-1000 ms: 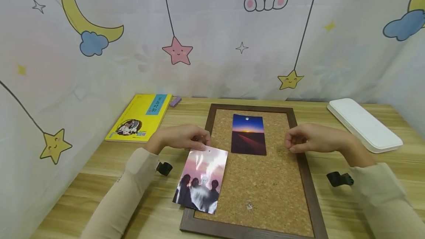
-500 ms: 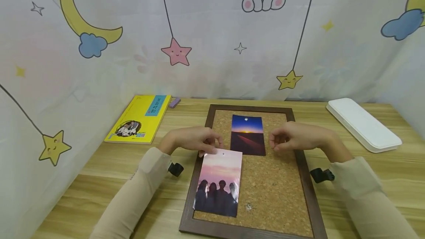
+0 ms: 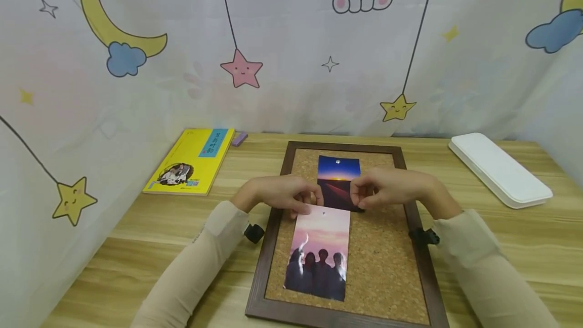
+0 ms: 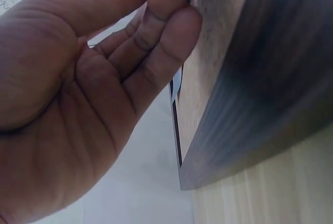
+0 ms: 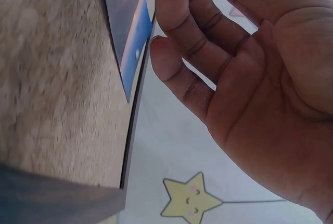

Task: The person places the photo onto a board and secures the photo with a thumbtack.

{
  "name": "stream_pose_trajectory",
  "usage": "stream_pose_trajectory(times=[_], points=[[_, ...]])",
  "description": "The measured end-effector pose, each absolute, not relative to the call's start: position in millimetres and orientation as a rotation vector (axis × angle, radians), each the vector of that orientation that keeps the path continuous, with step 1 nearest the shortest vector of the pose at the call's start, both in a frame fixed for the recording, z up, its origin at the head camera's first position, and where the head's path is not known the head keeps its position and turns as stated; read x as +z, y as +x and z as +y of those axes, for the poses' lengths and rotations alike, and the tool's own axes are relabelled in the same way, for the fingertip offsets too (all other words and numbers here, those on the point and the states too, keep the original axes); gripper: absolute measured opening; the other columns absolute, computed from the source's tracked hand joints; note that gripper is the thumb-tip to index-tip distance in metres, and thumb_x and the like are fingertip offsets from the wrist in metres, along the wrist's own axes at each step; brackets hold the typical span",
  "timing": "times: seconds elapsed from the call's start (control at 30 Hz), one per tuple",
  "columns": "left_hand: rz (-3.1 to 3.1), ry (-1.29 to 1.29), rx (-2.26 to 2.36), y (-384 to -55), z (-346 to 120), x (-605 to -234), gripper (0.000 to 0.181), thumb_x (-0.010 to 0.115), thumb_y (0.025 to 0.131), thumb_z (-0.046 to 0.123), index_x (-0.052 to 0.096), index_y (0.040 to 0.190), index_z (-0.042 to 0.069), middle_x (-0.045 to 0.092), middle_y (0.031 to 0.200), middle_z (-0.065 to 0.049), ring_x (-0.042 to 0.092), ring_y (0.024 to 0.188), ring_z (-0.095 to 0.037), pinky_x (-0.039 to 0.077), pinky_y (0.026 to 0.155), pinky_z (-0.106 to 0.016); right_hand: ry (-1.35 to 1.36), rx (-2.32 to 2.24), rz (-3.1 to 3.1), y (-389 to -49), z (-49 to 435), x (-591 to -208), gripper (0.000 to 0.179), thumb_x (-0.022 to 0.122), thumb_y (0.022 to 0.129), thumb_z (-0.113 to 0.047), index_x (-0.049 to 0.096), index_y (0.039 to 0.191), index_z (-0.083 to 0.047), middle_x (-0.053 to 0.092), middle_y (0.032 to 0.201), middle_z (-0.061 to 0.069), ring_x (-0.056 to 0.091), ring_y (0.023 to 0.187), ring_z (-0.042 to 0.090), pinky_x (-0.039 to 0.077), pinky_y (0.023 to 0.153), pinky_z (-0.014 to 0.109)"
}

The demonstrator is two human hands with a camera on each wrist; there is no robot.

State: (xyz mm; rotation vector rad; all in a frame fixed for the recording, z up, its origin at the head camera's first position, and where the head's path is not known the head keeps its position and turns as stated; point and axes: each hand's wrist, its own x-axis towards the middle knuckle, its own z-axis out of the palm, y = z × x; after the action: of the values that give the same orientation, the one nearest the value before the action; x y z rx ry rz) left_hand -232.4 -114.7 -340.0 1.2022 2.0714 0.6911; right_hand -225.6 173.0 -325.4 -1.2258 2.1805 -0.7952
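Note:
My left hand (image 3: 288,192) pinches the top left corner of a photo print (image 3: 321,237) with dark figures against a pink sky. The print lies over the cork board (image 3: 387,267), and a small dark mark shows near its top edge. Further up the board is a sunset photo (image 3: 338,173), fixed by a clear pushpin (image 3: 338,162). My right hand (image 3: 393,187) is bent with thumb and fingertips together, overlapping the sunset photo's lower right edge in the head view. In the right wrist view its fingers (image 5: 174,13) curl beside the board; I cannot tell what the fingertips hold.
The board's dark wooden frame (image 3: 421,262) rests on a wood-grain table (image 3: 483,287). A yellow book (image 3: 186,163) and a purple eraser (image 3: 239,139) are at the back left. At the back right lies a white case (image 3: 501,171). A printed curtain (image 3: 291,100) stands behind.
The left hand has carried the pink-sky photo rightward from the board's left edge over the cork, covering the clear shiny spot there. The right hand has moved left toward it.

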Motion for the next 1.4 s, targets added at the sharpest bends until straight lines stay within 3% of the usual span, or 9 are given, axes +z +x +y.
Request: stream_pose_trajectory(times=[0.6, 1.4], points=[[2.163, 1.005, 0.776, -219, -92, -341, 0.011, 0.062, 0.097, 0.001, 0.063, 0.108, 0.001, 0.069, 0.077, -0.006, 0.069, 0.063, -0.017, 0.056, 0.066, -0.027, -1.231, -0.725, 2.164, -225, 148, -336, 0.008, 0.069, 0.093, -0.007, 0.066, 0.090, -0.014, 0.061, 0.079, -0.007, 0.056, 0.071, 0.010, 0.048, 0.066, 0.028], [2.172, 1.024, 0.744, -217, -84, -344, 0.008, 0.066, 0.095, 0.002, 0.065, 0.104, 0.001, 0.068, 0.080, -0.004, 0.068, 0.062, -0.019, 0.055, 0.064, -0.027, -1.253, -0.705, 2.149, -223, 131, -351, 0.011, 0.066, 0.095, -0.007, 0.066, 0.088, -0.015, 0.059, 0.077, -0.010, 0.052, 0.068, 0.006, 0.045, 0.064, 0.026]])
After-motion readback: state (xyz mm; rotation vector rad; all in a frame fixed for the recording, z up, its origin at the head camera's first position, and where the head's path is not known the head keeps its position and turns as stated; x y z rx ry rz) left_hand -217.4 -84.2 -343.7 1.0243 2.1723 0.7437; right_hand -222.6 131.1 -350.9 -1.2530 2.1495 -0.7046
